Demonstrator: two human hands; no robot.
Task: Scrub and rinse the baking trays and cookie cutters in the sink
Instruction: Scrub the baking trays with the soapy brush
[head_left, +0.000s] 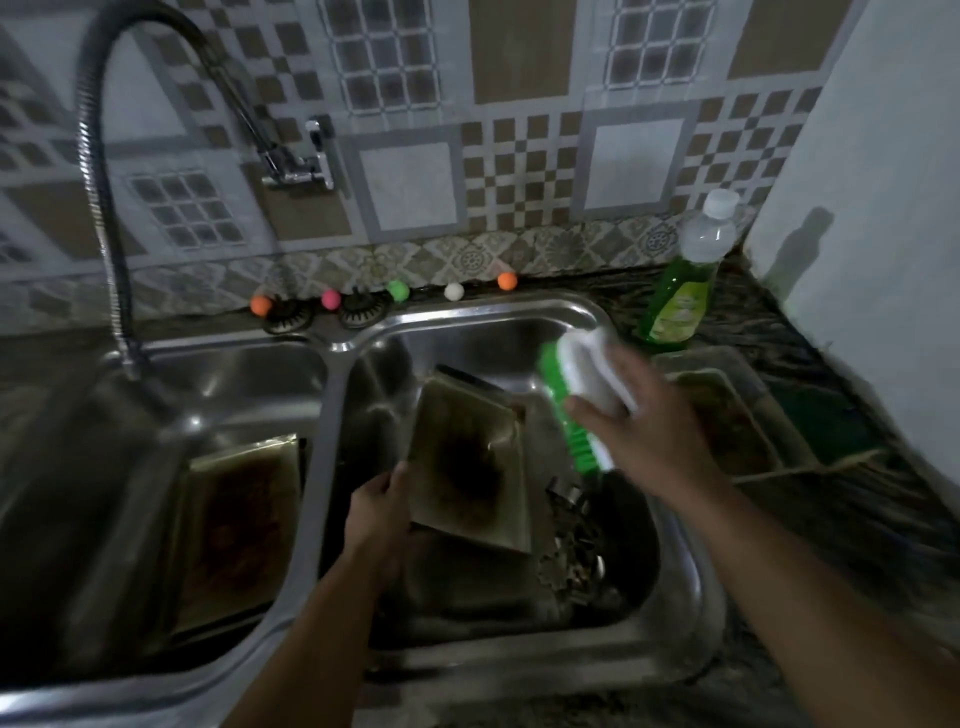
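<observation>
Now we scrub at the sink (519, 317).
Our left hand (379, 512) grips the tilted tray (467, 462) in the right basin; our right hand (649, 421) grips the brush (571, 395) above it.

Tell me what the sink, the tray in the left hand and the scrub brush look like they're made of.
Sink: likely stainless steel, going by its shiny grey, reflective rim.
Tray: probably thin metal, dull and stained dark in the middle, with folded edges.
Scrub brush: looks like plastic, with a glossy white body and bright green bristles. The right hand holds it; the left hand holds the tray.
</observation>
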